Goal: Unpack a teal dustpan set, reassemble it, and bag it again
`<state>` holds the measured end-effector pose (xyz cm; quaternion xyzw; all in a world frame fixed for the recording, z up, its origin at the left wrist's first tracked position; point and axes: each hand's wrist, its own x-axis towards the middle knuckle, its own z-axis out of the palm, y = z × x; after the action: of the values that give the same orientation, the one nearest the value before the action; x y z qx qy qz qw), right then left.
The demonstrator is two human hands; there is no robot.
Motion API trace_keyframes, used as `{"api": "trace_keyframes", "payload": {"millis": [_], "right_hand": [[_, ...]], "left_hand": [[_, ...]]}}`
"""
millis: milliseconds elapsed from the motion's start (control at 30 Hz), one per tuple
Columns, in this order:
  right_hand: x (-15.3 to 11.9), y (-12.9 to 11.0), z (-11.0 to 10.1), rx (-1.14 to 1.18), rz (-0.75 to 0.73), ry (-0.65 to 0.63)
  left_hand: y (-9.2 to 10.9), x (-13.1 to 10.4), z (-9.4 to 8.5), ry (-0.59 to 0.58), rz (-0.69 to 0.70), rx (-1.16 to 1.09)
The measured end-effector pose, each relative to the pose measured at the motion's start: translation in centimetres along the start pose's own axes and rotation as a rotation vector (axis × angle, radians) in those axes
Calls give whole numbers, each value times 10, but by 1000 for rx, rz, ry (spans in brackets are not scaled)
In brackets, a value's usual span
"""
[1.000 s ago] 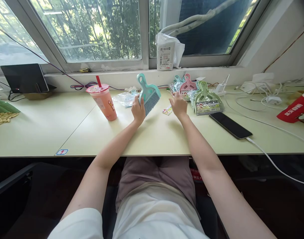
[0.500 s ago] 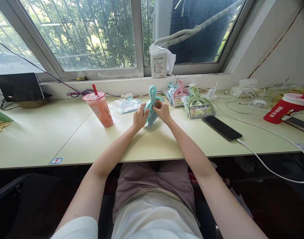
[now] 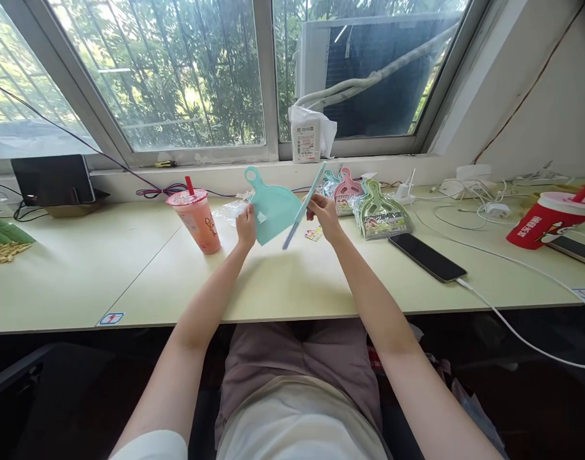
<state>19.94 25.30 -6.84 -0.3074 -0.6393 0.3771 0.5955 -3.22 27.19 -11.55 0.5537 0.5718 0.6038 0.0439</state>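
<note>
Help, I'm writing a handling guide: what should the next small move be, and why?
Perhaps ease the bristled turquoise plastic brush farther right. The right hand holds it edge-on, while the left hand grips the flat turquoise plastic dustpan close beside it; I cannot tell whether they touch.

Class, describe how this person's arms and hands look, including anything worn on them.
The left hand and right hand are both ungloved, with nothing visibly worn on them. A plain white short sleeve shows on the left arm; the right sleeve is out of view.
</note>
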Motion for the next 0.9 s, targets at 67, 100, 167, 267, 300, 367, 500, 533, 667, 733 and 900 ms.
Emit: {"api": "trace_keyframes", "payload": {"millis": [67,100,167,267,300,367,500,533,667,733,900], "right_hand": [[5,-4,-13,-182,8,86],[7,-5,-21,-318,35,110],[10,-3,-38,-647,157,76],[10,8,-56,-1120,448,-91],[9,13,-58,-1231,520,-140],[7,22,-59,-1363,615,-226],[2,31,-51,-1435,634,-243],[2,31,-48,-1441,619,-218],[2,30,-42,-1449,564,-155],[1,31,-42,-1482,521,-133],[-1,39,-47,-1553,493,-181]], "left_hand": [[-4,11,-9,-145,-67,89],[-5,15,-12,-243,-103,149],[-5,19,-17,-438,-157,302],[-4,16,-21,-622,-172,576],[-3,13,-22,-651,-168,657],[0,8,-23,-700,-147,766],[8,-3,-24,-655,-13,888],[11,-5,-24,-621,29,914],[16,-11,-21,-575,106,956],[16,-12,-20,-558,140,957],[10,-14,-17,-569,189,942]]}}
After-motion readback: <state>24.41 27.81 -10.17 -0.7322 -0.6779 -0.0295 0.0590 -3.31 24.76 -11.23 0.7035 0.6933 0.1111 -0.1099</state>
